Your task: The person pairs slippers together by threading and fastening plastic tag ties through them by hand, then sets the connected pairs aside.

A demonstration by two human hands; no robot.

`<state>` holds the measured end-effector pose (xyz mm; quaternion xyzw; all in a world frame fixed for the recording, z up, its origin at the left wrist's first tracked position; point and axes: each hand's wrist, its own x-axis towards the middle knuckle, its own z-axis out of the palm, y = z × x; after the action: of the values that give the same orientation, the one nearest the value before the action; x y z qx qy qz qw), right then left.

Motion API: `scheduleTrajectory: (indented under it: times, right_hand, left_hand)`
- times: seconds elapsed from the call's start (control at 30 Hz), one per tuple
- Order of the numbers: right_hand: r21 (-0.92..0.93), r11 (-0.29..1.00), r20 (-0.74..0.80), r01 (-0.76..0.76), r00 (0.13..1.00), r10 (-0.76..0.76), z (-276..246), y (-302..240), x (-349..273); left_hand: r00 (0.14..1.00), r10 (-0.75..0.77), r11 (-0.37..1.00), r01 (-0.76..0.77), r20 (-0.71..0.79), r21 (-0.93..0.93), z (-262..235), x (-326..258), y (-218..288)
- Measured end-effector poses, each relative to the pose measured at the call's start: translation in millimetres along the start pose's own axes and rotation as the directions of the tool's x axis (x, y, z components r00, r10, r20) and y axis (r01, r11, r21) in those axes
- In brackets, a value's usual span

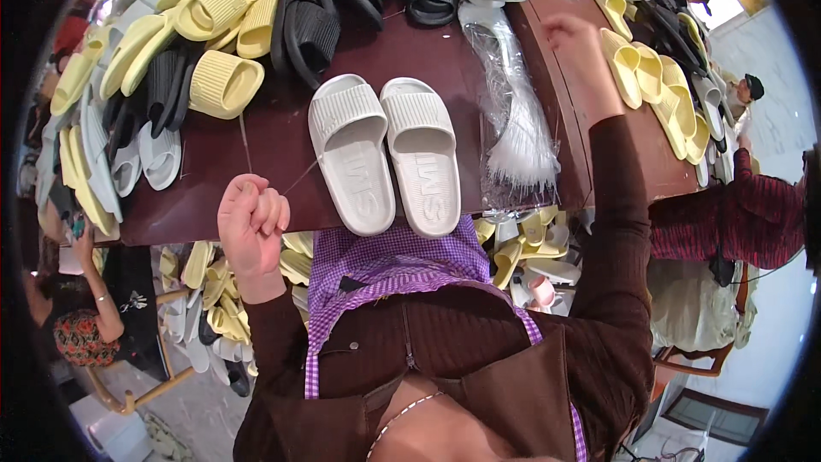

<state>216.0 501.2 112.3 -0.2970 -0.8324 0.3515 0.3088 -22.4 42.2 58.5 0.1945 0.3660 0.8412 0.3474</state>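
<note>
Low in the frame, the left hand (251, 216) is curling into a fist, pinching a thin thread (301, 176) at the worktop (402, 47) edge. A pale grey pair of slides (385, 152) is lying just right of it, centre frame. The right hand (571, 37) is lifting upper right, blurred; its grip is unclear, above a clear bag of ties (513, 111).

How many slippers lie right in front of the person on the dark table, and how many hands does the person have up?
Pale grey slippers in front of the person: 2 (left one, right one)
Person's hands raised: 2 (left hand, right hand)
Total: 4
</note>
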Motion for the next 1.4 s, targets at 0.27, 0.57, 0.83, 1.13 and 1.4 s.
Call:
scheduleTrajectory:
  times: [0.27, 0.57, 0.83, 1.13, 1.4]
  right_hand:
    - [-0.483, 0.841, 0.206, 0.244, 0.965, -0.162, 40.5, 53.8, -23.9]
    - [-0.495, 0.828, 0.282, 0.265, 0.95, -0.135, 23.0, 2.3, -34.1]
    - [-0.028, 0.951, 0.339, 0.309, 0.898, -0.282, 56.1, -151.5, -125.2]
    - [0.545, 0.785, 0.393, -0.294, 0.917, 0.071, 135.9, -145.8, -188.1]
    - [0.434, 0.84, 0.322, -0.325, 0.927, 0.193, 77.7, -121.2, -180.0]
  left_hand:
    - [0.988, -0.124, 0.992, 0.126, 0.092, -0.018, 19.5, -14.1, -0.4]
    - [0.97, -0.214, 0.975, 0.206, 0.111, 0.081, 39.5, -15.5, -12.2]
    - [0.945, -0.318, 0.936, 0.302, 0.071, 0.179, 61.9, -9.5, -28.2]
    - [0.82, -0.473, 0.756, 0.189, 0.323, 0.627, 93.8, -20.0, -52.5]
    - [0.809, -0.141, 0.622, -0.376, 0.571, 0.687, 77.3, -26.3, -15.5]
